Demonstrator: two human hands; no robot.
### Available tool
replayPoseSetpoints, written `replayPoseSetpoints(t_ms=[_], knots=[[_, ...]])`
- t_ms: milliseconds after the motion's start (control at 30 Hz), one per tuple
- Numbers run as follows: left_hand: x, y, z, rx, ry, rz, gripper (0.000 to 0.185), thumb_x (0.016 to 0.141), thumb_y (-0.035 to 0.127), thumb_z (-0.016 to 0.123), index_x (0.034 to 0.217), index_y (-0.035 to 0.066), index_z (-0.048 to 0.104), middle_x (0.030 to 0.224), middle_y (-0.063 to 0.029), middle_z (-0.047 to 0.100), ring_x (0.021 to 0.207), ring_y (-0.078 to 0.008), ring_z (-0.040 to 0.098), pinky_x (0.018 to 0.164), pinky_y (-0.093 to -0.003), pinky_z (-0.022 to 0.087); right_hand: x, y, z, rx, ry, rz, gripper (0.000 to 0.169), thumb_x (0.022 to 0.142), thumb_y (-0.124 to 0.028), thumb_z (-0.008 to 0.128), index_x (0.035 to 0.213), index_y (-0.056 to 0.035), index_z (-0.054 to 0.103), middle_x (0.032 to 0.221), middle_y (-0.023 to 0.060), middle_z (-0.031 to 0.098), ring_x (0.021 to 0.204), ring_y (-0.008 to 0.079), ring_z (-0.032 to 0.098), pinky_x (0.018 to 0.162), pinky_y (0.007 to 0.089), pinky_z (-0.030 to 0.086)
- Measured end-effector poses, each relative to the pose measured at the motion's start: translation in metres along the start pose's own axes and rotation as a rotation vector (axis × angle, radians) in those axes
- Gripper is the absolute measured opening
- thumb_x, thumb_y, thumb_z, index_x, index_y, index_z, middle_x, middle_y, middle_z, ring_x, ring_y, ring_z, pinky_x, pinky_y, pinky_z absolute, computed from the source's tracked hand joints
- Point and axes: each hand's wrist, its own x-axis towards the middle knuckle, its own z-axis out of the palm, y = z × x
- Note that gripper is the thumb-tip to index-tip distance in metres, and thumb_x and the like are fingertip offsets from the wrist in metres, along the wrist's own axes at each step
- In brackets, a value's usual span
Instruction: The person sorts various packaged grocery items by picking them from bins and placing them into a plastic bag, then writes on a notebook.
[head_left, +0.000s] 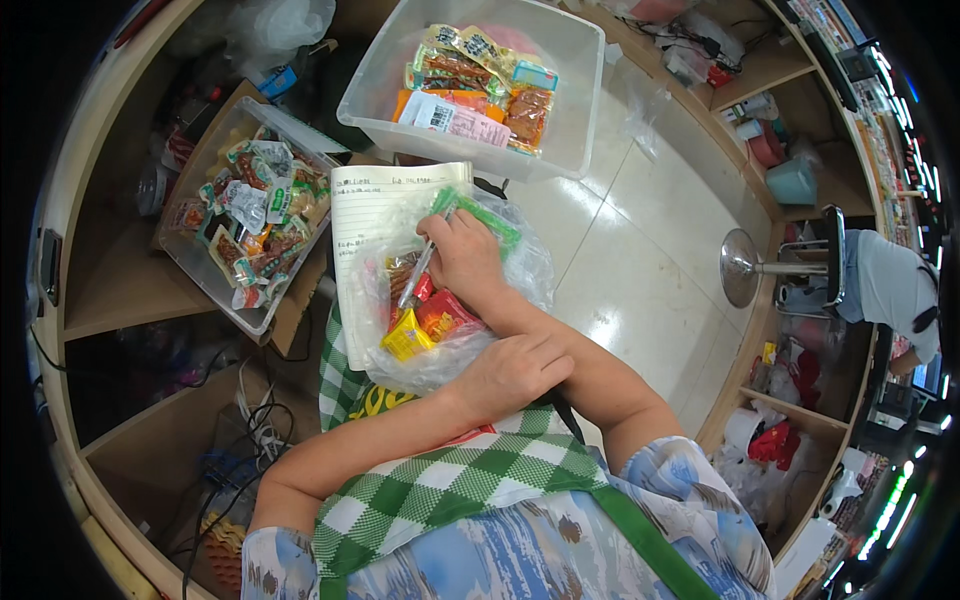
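Over my lap lies an open lined notebook (352, 285) with handwriting. A thin plastic bag (529, 262) rests partly across it, holding small snack packets, among them a red packet (448, 315), a yellow packet (407, 336) and a green one (487, 217). My right hand (465, 251) is above the bag with a pen (425, 266) held between its fingers. My left hand (517, 373), its fingers curled, rests against my right forearm at the bag's lower right; no object shows in it, and its palm is hidden.
A clear plastic bin (352, 116) with snack packs stands ahead. Another clear bin (259, 322) full of small packets sits in a carton at the left. Wooden shelves (795, 82) curve around both sides. At the far right are a bar stool (739, 268) and another person (889, 277).
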Motion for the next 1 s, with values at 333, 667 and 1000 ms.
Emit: replayPoseSetpoints(t_ms=[333, 667, 1000], knots=[[0.009, 0.003, 0.004, 0.03, 0.153, 0.249, 0.014, 0.069, 0.009, 0.058, 0.081, 0.005, 0.051, 0.08, -0.0073, 0.05, 0.077, -0.0225, 0.056, 0.07, -0.0314, 0.05, 0.0, 0.0, -0.001, 0.011, 0.03, 0.006, 0.032, 0.06, 0.003, 0.058, 0.089, -0.0122, 0.057, 0.072, 0.0066, 0.054, 0.07, 0.0284, 0.054, 0.06, 0.0394, 0.044], [0.012, 0.01, 0.006, 0.087, 0.275, 0.299, 0.013, 0.069, 0.01, 0.058, 0.077, 0.006, 0.048, 0.08, -0.0068, 0.047, 0.074, -0.0216, 0.056, 0.066, -0.0311, 0.05, -0.003, 0.003, 0.005, 0.015, 0.038, 0.021, 0.031, 0.061, 0.004, 0.058, 0.088, -0.012, 0.057, 0.073, 0.0059, 0.054, 0.071, 0.0281, 0.055, 0.06, 0.0391, 0.044], [0.002, 0.011, 0.006, 0.075, 0.127, 0.269, 0.016, 0.069, 0.009, 0.057, 0.083, 0.004, 0.05, 0.08, -0.0071, 0.048, 0.074, -0.0213, 0.056, 0.066, -0.031, 0.05, -0.002, 0.001, 0.001, 0.005, 0.011, 0.013, 0.031, 0.062, 0.003, 0.06, 0.09, -0.0114, 0.057, 0.071, 0.0101, 0.05, 0.07, 0.0297, 0.053, 0.061, 0.0399, 0.044]])
